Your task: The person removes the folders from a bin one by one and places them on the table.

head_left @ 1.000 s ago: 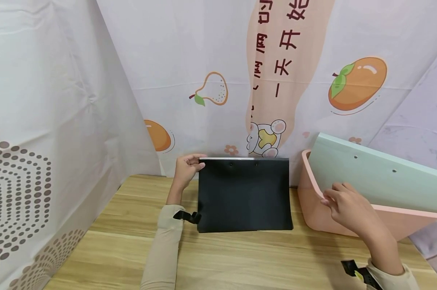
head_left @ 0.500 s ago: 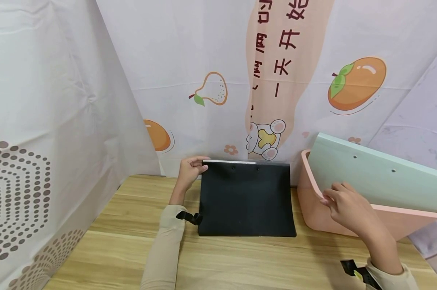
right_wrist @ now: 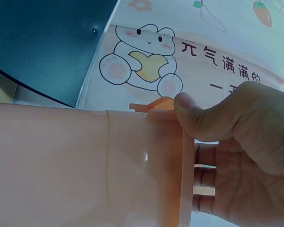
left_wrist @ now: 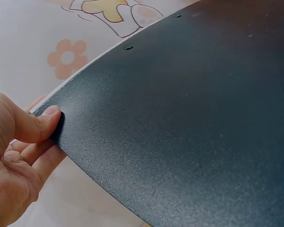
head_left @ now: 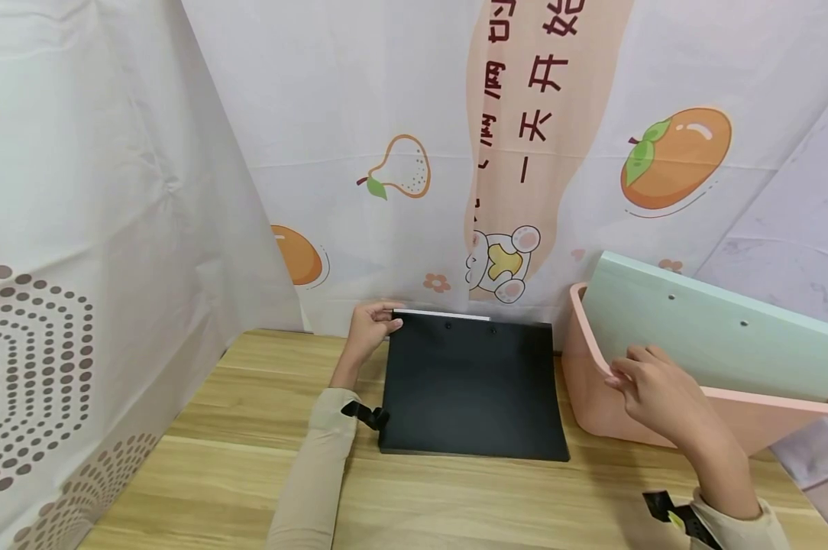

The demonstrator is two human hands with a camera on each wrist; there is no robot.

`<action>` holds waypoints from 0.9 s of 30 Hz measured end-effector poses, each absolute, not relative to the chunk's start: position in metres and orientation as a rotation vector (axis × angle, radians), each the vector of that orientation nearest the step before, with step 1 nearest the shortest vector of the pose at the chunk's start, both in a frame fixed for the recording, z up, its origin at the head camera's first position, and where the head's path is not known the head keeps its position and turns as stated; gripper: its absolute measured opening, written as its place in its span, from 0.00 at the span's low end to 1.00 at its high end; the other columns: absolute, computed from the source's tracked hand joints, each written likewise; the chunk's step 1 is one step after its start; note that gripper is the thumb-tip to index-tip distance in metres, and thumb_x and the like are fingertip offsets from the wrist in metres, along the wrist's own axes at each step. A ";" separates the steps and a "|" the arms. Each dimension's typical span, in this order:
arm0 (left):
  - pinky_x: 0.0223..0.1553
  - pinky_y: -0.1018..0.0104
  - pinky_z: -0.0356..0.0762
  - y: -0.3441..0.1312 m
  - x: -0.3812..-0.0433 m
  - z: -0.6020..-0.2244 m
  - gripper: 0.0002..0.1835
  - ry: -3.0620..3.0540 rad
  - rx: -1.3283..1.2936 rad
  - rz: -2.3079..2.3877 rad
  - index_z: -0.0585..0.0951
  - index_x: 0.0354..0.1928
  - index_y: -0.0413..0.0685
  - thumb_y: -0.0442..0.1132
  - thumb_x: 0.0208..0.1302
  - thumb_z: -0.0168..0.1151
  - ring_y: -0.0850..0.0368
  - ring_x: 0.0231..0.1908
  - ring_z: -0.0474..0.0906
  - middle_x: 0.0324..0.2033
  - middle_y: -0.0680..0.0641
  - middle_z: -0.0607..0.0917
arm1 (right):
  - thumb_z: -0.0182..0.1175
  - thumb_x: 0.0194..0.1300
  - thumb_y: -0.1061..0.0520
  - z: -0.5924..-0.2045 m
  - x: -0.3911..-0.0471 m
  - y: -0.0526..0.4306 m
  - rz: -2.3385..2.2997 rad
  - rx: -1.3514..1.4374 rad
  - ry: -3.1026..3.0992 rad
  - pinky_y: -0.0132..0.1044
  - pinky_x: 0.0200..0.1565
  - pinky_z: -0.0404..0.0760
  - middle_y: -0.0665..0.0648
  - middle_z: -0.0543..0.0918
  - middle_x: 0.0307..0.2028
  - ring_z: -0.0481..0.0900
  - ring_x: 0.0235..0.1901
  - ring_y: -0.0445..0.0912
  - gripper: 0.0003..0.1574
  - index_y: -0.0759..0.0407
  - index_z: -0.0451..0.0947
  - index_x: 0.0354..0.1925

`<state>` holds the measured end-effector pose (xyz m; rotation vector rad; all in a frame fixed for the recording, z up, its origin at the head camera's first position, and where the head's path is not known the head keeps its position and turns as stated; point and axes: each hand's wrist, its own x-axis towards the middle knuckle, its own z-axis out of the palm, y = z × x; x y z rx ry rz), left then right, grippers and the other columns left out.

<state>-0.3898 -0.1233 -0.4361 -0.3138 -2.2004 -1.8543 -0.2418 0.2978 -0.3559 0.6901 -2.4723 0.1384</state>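
At five o'clock from the centre of the head view, a black folder (head_left: 476,389) is held over the desk (head_left: 201,428); whether its lower edge is supported there cannot be told. Its ten o'clock corner is pinched between thumb and fingers of the left hand (head_left: 367,330). At the folder's three o'clock, the rim of a pink bin (head_left: 593,401) is gripped by the right hand (head_left: 664,393). A mint folder (head_left: 703,336) is held aslant in the bin.
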 end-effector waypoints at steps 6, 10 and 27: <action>0.26 0.71 0.76 -0.120 -0.391 -0.440 0.13 -2.212 -0.305 -1.866 0.86 0.41 0.45 0.26 0.53 0.66 0.65 0.21 0.72 0.30 0.41 0.87 | 0.68 0.46 0.64 -0.355 -0.242 0.297 0.138 0.678 -2.496 0.36 0.27 0.65 0.47 0.69 0.22 0.64 0.27 0.45 0.05 0.58 0.80 0.24; 0.25 0.71 0.76 -0.119 -0.392 -0.443 0.13 -2.233 -0.308 -1.866 0.86 0.41 0.45 0.26 0.53 0.66 0.64 0.21 0.73 0.29 0.40 0.87 | 0.68 0.46 0.64 -0.355 -0.242 0.297 0.135 0.692 -2.484 0.36 0.27 0.65 0.47 0.69 0.22 0.64 0.27 0.45 0.05 0.58 0.80 0.24; 0.41 0.63 0.82 -0.119 -0.392 -0.453 0.13 -2.333 -0.321 -1.874 0.86 0.43 0.54 0.32 0.56 0.67 0.55 0.46 0.82 0.44 0.46 0.86 | 0.68 0.46 0.64 -0.356 -0.242 0.297 0.140 0.684 -2.496 0.33 0.26 0.61 0.46 0.67 0.21 0.61 0.26 0.43 0.07 0.57 0.79 0.23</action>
